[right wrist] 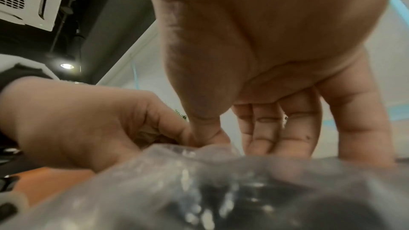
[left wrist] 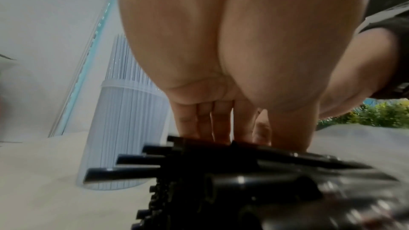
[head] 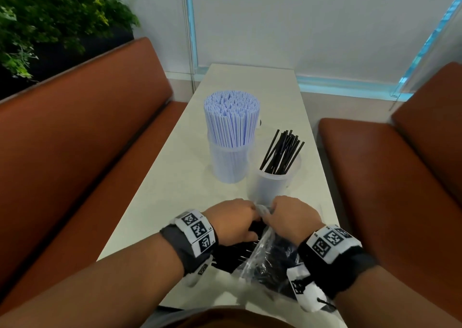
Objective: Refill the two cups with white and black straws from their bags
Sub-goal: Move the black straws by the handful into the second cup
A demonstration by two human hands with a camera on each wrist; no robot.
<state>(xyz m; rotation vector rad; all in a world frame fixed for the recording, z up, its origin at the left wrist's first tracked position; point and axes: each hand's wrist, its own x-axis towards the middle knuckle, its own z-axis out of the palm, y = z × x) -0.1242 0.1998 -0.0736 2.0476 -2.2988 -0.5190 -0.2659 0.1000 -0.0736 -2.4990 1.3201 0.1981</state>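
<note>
A clear cup (head: 228,164) packed with white straws (head: 232,117) stands mid-table. To its right, a second clear cup (head: 273,186) holds only a few black straws (head: 282,152). Near the table's front edge lies a clear plastic bag (head: 262,259) of black straws. My left hand (head: 233,221) grips a bundle of black straws (left wrist: 221,169) at the bag's mouth, fingers (left wrist: 218,121) pointing down onto them. My right hand (head: 292,217) pinches the top of the bag (right wrist: 199,177) between thumb and fingers (right wrist: 272,132). The two hands almost touch.
The narrow white table (head: 250,82) runs away from me toward a wall. Brown benches (head: 82,140) flank it on the left and on the right (head: 390,177). Green plants (head: 50,20) stand behind the left bench.
</note>
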